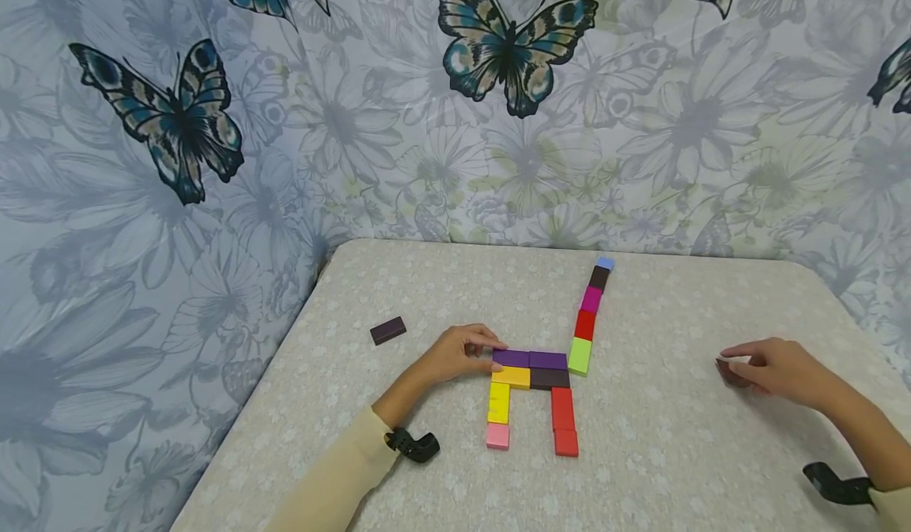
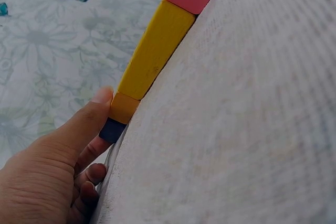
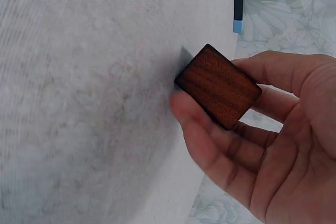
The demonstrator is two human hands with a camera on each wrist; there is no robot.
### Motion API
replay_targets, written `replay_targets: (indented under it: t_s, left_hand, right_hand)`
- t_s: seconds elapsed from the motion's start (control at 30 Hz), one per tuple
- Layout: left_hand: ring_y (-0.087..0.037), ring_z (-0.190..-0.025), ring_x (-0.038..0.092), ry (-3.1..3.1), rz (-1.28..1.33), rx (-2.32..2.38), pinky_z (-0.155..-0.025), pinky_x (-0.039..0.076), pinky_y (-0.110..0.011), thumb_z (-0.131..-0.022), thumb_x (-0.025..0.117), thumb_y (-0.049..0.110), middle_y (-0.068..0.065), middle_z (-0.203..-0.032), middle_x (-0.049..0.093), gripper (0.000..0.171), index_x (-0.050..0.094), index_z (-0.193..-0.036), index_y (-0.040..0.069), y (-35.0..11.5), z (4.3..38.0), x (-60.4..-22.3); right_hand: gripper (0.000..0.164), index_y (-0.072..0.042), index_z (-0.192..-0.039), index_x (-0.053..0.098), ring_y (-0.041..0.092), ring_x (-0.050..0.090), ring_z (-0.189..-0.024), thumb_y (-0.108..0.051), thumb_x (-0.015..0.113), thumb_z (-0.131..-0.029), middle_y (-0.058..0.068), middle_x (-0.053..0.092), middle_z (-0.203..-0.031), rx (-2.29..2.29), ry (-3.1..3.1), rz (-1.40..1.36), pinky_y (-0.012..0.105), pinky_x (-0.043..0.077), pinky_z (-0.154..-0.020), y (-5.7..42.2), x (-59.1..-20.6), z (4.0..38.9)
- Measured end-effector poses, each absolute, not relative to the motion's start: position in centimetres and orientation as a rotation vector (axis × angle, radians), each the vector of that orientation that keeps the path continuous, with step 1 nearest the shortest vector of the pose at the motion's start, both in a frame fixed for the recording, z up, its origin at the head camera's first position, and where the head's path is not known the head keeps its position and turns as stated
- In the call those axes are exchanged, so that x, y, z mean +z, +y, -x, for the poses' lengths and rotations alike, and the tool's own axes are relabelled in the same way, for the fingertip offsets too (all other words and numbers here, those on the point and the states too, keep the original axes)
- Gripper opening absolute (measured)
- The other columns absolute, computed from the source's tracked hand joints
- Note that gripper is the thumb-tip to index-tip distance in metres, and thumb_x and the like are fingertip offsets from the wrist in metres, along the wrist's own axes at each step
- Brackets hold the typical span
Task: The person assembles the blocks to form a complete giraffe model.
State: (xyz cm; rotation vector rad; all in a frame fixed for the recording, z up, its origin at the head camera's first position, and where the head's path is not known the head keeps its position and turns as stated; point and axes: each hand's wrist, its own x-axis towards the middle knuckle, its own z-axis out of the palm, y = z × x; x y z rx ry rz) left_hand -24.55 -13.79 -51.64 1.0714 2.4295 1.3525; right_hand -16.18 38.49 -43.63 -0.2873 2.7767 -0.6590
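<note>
Small coloured wooden blocks lie edge to edge in a four-legged shape. My left hand (image 1: 454, 354) pinches the shape's left end, thumb on the orange-yellow block (image 2: 125, 108) and a finger at the purple block (image 1: 511, 358). A second purple block (image 1: 548, 360) and a dark block (image 1: 550, 379) adjoin these. Yellow (image 1: 499, 402) over pink (image 1: 497, 435) makes one leg; two red blocks (image 1: 563, 408) make the other. A slanting row rises from a lime block (image 1: 580, 356) to a light-blue one (image 1: 605, 263). At the right, my right hand (image 1: 783, 370) holds a brown wooden block (image 3: 218, 86) between thumb and fingers.
A lone dark block (image 1: 387, 330) lies on the tablecloth left of the shape. The cloth-covered table (image 1: 662, 318) meets a butterfly-patterned wall (image 1: 398, 160) at its far edge. Black wrist straps (image 1: 414, 445) stick out from both forearms.
</note>
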Motion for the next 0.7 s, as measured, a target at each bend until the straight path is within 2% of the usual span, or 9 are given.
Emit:
replay_targets:
  t_s: [0.13,0.27,0.37,0.6,0.7]
  left_hand:
    - [-0.013,-0.080,0.053,2.436,-1.074,1.339,-0.070,0.046,-0.025,-0.086,0.084,0.025,0.008,-0.109,0.069,0.035,0.078,-0.119,0.018,-13.78,24.50,-51.49]
    - [-0.012,-0.080,0.053,2.434,-1.078,1.334,-0.070,0.045,-0.025,-0.086,0.084,0.025,0.008,-0.109,0.069,0.035,0.077,-0.120,0.017,-13.76,24.50,-51.36]
    - [-0.012,-0.079,0.053,2.428,-1.077,1.340,-0.069,0.045,-0.025,-0.086,0.084,0.024,0.008,-0.109,0.069,0.036,0.077,-0.120,0.016,-13.75,24.48,-51.31]
    - [-0.012,-0.078,0.052,2.434,-1.089,1.342,-0.069,0.044,-0.024,-0.086,0.084,0.025,0.008,-0.107,0.068,0.034,0.078,-0.119,0.017,-13.74,24.44,-51.34]
    - [-0.013,-0.077,0.052,2.433,-1.088,1.356,-0.068,0.044,-0.024,-0.086,0.084,0.025,0.007,-0.107,0.068,0.034,0.078,-0.118,0.017,-13.73,24.37,-51.31]
  right_hand:
    - [0.039,0.010,-0.128,0.064,0.012,0.051,-0.059,-0.017,0.062,-0.100,-0.001,0.058,-0.071,-0.685,2.751,0.249,0.027,0.043,-0.053,38.05,-43.53,16.33]
    - [0.032,0.009,-0.118,0.068,0.017,0.056,-0.063,-0.016,0.063,-0.099,0.001,0.062,-0.077,-0.695,2.718,0.242,0.029,0.047,-0.053,37.93,-43.16,16.45]
    - [0.030,0.008,-0.114,0.069,0.018,0.057,-0.062,-0.018,0.064,-0.098,0.002,0.062,-0.075,-0.710,2.689,0.222,0.031,0.049,-0.053,37.91,-43.05,16.43]
    - [0.052,0.019,-0.132,0.051,0.023,0.065,-0.063,-0.026,0.056,-0.105,0.009,0.065,-0.089,-0.967,2.564,0.024,0.034,0.057,-0.058,37.79,-43.66,16.18]
    - [0.057,0.018,-0.132,0.051,0.024,0.064,-0.058,-0.031,0.058,-0.104,0.008,0.062,-0.077,-0.984,2.569,-0.034,0.037,0.057,-0.055,37.50,-43.87,15.99]
